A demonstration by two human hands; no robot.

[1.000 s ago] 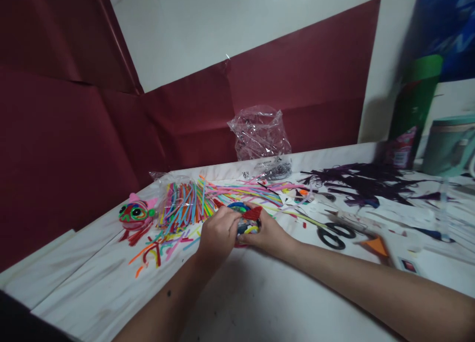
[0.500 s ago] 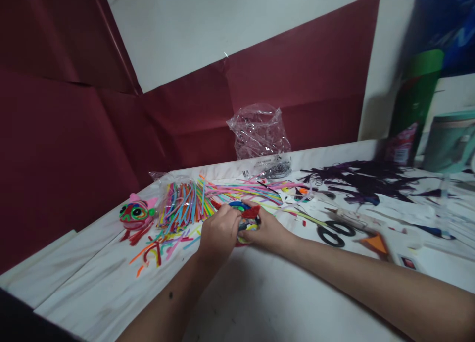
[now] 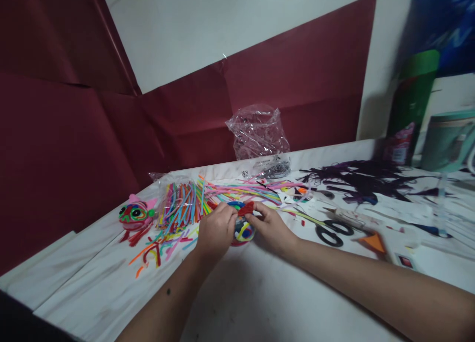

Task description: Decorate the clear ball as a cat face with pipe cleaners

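A: In the head view, where is the round pipe-cleaner figure (image 3: pixel 243 234)?

B: Between the person's two hands, low over the white marbled table (image 3: pixel 241 297), near the middle. Whether its underside touches the tabletop is hidden.

A: How does it look?

B: Small, rounded and many-coloured. A blue band arcs over the top with a touch of green inside it. The side facing the camera shows a yellow ring around a dark blue and white patch, like an eye, next to dark grey. A reddish pink edge runs along the bottom, and a fuzzy red piece (image 3: pixel 247 209) sits across the upper front.

A: And the hands?

B: The left hand (image 3: pixel 217 228) is curled around the figure's left side, gripping it; its fingertips are partly hidden. The right hand (image 3: pixel 272 229) pinches the red piece's right end between thumb and fingers.

A: What lies close by?

B: Just beyond the left hand, a bundle of pipe cleaners (image 3: pixel 183 203) in a clear bag, with short offcuts (image 3: pixel 168 245) in front. Farther left stands a pink-eared figure (image 3: pixel 134 214) with green-rimmed eyes. To the right lie black-handled scissors (image 3: pixel 334 233) and a glue gun (image 3: pixel 389 245).
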